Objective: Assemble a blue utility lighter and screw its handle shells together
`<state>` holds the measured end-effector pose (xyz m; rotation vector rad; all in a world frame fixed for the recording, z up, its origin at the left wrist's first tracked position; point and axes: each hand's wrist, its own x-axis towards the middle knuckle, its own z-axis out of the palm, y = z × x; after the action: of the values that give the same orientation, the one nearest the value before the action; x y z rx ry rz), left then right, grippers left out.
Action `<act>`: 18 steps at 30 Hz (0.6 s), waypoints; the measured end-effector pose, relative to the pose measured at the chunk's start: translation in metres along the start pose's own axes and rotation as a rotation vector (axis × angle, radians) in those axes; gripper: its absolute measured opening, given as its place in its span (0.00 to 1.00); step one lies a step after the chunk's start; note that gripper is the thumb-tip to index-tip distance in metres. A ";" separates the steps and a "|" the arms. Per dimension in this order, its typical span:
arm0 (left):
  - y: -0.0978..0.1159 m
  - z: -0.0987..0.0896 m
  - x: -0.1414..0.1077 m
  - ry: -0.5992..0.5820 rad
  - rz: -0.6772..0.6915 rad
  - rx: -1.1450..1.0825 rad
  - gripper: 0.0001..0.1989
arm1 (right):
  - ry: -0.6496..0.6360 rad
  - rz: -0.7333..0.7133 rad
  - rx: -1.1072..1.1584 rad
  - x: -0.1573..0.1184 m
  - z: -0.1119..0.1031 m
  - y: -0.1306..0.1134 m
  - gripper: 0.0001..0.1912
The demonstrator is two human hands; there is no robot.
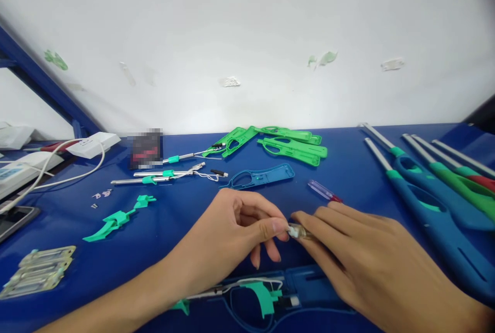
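Near the centre, my left hand pinches the whitish end of a small clear part between thumb and forefinger. The body of that part is held by my right hand, whose fingers cover most of it. Beneath both hands lies an open blue handle shell with a metal rod, white wires and a teal trigger piece in it. The right hand partly hides the shell's right end.
Green half shells and a blue half shell lie behind the hands. Metal rods with wires, teal pieces and clear parts are at left. Finished-looking long lighters lie right, a small screwdriver nearer.
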<state>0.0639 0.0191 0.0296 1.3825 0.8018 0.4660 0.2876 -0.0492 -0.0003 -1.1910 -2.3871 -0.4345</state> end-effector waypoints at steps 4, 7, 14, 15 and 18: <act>0.006 0.002 -0.001 0.019 -0.032 0.068 0.11 | -0.005 0.017 0.015 0.000 0.000 0.000 0.25; 0.008 0.003 -0.004 -0.009 -0.064 0.102 0.12 | 0.003 0.033 0.022 -0.002 0.000 -0.001 0.24; 0.003 0.003 -0.013 -0.101 -0.110 0.120 0.16 | 0.019 0.040 0.064 0.000 0.001 -0.004 0.18; 0.003 0.004 -0.013 -0.109 -0.119 0.119 0.17 | 0.018 0.039 0.067 0.000 0.001 -0.004 0.18; 0.004 0.005 -0.013 -0.128 -0.147 0.103 0.18 | 0.005 0.041 0.065 0.000 0.000 -0.005 0.19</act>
<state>0.0593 0.0072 0.0366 1.4212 0.8246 0.2221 0.2833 -0.0517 -0.0006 -1.2053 -2.3499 -0.3435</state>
